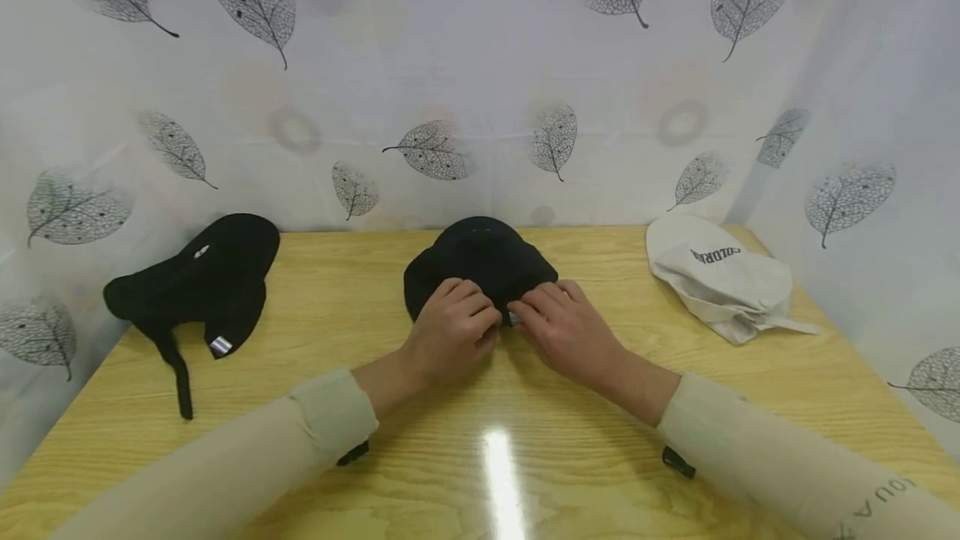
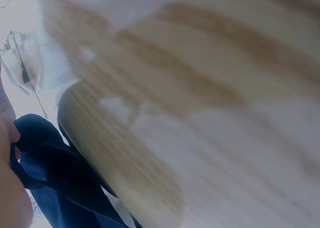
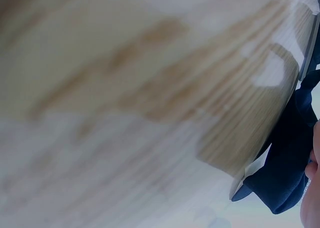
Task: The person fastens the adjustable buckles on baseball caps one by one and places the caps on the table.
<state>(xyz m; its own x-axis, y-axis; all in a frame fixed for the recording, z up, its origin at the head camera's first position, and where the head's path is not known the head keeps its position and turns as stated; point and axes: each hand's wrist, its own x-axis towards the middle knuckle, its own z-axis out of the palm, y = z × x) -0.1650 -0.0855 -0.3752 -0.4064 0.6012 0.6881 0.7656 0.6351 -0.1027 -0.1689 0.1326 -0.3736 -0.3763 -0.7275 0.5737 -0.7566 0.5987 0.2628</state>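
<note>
A black cap (image 1: 480, 252) sits at the middle of the table's far side, both hands at its near edge. My left hand (image 1: 453, 327) grips that edge with curled fingers. My right hand (image 1: 566, 327) pinches the edge just to the right, beside a small white label (image 1: 514, 318). In the left wrist view the dark cloth of the cap (image 2: 60, 163) shows at the lower left, next to part of the hand. The right wrist view has the cap (image 3: 285, 168) at its right edge, with fingertips against it.
A second black cap (image 1: 198, 282) lies at the left, its strap (image 1: 182, 382) trailing toward the near side. To the right lies an off-white cap (image 1: 720, 277) with dark lettering. The wooden table (image 1: 330, 290) ends at a leaf-patterned curtain (image 1: 480, 65) behind and at both sides.
</note>
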